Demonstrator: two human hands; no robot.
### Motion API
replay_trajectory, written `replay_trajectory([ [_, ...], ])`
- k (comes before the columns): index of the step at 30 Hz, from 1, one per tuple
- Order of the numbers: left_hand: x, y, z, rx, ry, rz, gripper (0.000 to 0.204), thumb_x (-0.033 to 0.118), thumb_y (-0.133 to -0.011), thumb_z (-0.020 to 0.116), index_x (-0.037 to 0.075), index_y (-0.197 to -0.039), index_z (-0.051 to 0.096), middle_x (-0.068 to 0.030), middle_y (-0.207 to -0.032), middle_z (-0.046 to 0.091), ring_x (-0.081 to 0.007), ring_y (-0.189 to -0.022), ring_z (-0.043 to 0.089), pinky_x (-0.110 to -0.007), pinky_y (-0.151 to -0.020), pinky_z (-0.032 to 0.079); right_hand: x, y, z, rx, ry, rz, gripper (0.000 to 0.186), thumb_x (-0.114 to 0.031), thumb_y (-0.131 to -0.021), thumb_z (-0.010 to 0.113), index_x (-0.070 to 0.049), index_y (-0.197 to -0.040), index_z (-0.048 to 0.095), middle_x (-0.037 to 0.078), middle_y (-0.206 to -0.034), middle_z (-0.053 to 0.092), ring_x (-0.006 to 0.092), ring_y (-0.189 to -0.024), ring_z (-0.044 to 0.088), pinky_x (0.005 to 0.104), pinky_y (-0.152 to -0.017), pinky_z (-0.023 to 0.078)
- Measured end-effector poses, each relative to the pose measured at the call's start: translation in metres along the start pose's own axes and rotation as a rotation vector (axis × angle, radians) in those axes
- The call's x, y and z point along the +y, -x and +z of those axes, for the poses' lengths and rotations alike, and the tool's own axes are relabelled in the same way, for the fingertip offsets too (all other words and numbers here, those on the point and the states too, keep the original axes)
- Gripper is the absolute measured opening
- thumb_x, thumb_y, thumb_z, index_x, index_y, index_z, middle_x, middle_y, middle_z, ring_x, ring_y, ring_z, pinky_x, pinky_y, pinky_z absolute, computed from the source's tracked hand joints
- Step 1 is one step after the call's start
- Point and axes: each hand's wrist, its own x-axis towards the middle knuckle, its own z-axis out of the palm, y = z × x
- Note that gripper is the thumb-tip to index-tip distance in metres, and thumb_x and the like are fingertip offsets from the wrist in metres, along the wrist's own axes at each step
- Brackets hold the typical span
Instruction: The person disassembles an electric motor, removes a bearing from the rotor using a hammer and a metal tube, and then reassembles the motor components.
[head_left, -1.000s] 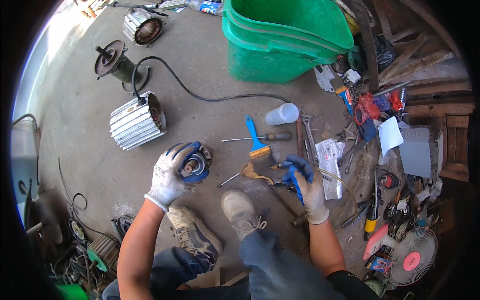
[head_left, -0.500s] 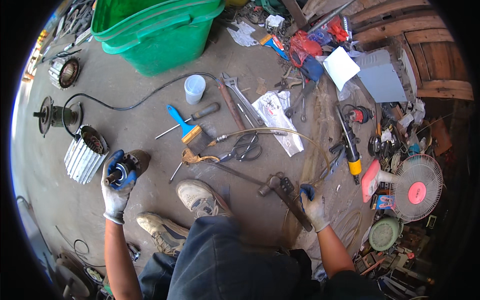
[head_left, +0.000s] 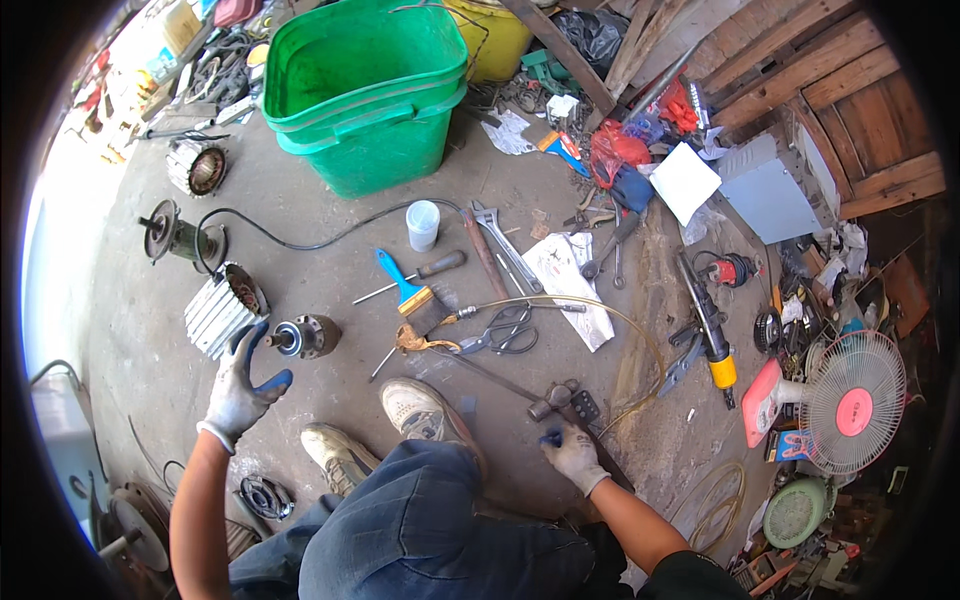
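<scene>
My left hand (head_left: 240, 388), in a white glove with blue fingertips, is open with thumb and fingers apart. Just beyond those fingers a motor rotor (head_left: 318, 336) with a bearing on its shaft rests on the floor, not held. Beside it, near the fingertips, lies a finned motor housing (head_left: 216, 318). My right hand (head_left: 577, 458), gloved the same way, is closed over the handle of a hammer (head_left: 548, 402); the grip is partly hidden under the palm. The hammer's head lies beside a drilled dark metal block (head_left: 585, 404) and a long rod (head_left: 490, 375).
Ahead lie a paintbrush (head_left: 420, 305), screwdriver (head_left: 440, 264), scissors (head_left: 512, 330), adjustable wrench (head_left: 505, 240) and plastic cup (head_left: 423, 226). A green bin (head_left: 370, 150) stands farther back. On the right are a yellow-tipped power tool (head_left: 712, 330) and a fan (head_left: 855, 405).
My left hand has let go of the rotor, which now stands on the floor. My right hand has moved left onto the hammer handle and closed. The whole view has shifted.
</scene>
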Motion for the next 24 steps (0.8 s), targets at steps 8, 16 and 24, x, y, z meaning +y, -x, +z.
replay_trajectory([
  [8, -0.065, 0.136, -0.077, -0.044, -0.088, -0.391, 0.056, 0.023, -0.08, 0.08, 0.004, -0.129, 0.061, -0.0186, -0.115, 0.066, -0.0299, -0.106, 0.065, -0.039, -0.093, 0.053, 0.035, -0.025, -0.014, 0.258, 0.613, 0.011, 0.07, -0.039, -0.083, 0.073, -0.005, -0.138, 0.049, 0.028, -0.136, 0.051, 0.041, -0.122, 0.058, 0.05, -0.1, 0.049],
  [16, -0.125, 0.256, 0.035, -0.139, 0.366, -0.676, 0.049, 0.034, -0.087, 0.073, 0.004, -0.125, 0.064, -0.0143, -0.115, 0.071, -0.0238, -0.106, 0.067, -0.035, -0.093, 0.051, -0.007, 0.001, 0.106, -0.217, 0.433, -0.145, 0.064, -0.039, -0.083, 0.071, -0.004, -0.133, 0.052, 0.029, -0.131, 0.054, 0.0421, -0.118, 0.059, 0.0507, -0.098, 0.05],
  [24, -0.135, 0.358, 0.12, -0.048, 0.584, -1.124, 0.058, 0.042, -0.089, 0.072, 0.003, -0.132, 0.061, -0.0089, -0.113, 0.071, -0.0169, -0.077, 0.064, -0.031, -0.071, 0.055, -0.065, -0.015, 0.121, -0.179, 0.571, -0.228, 0.059, -0.039, -0.083, 0.07, -0.003, -0.127, 0.055, 0.029, -0.125, 0.057, 0.0432, -0.113, 0.061, 0.0513, -0.096, 0.051],
])
